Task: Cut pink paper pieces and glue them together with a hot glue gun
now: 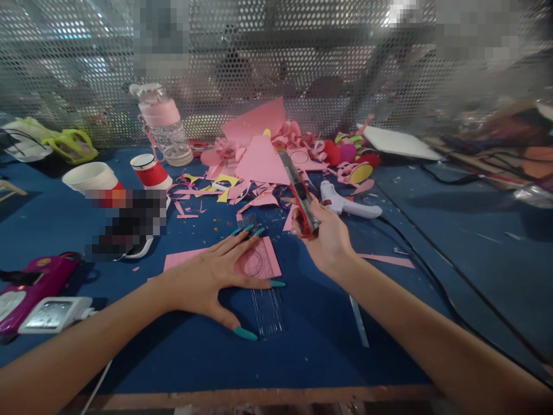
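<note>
My left hand (220,266) lies flat with its fingers spread, pressing on a clear plastic ruler (268,314) and a pink sheet (184,259). The ruler crosses the sheet; its middle is partly covered by my fingers. A dark round pattern shows on the pink surface between my fingers. My right hand (328,233) is closed round a red and black utility knife (305,204), raised above the table just right of the sheet. The knife's metal end points up and away from me. Behind that hand lies a white glue gun (349,204), apart from it.
Pink scraps and cut shapes (259,161) are heaped at the back against a perforated metal screen (259,63). Paper cups (151,172), a water bottle (166,127) and a purple power strip (41,282) stand left. A black cord (415,253) runs along the right.
</note>
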Tool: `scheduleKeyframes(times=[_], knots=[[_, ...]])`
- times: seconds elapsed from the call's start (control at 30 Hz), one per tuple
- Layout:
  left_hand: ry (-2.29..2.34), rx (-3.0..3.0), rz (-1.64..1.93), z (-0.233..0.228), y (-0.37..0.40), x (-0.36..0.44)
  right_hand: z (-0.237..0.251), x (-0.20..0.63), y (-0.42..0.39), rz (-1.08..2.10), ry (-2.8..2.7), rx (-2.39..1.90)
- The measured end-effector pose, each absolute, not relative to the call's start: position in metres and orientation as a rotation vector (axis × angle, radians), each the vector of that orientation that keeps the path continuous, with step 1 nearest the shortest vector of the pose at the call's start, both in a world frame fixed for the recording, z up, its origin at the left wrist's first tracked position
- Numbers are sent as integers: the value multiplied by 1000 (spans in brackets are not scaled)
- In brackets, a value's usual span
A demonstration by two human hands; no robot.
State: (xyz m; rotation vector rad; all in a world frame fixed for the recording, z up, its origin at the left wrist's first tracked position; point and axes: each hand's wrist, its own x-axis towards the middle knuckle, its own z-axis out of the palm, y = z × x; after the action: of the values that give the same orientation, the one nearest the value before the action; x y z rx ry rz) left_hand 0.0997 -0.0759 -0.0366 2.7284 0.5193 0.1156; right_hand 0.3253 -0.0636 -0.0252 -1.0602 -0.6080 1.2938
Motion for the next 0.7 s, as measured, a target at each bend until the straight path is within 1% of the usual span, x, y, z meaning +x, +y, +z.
scheduleKeyframes(times=[0.7], knots=[[474, 2716, 147, -35, -74, 100, -24, 328, -65, 1328, -613, -1064]])
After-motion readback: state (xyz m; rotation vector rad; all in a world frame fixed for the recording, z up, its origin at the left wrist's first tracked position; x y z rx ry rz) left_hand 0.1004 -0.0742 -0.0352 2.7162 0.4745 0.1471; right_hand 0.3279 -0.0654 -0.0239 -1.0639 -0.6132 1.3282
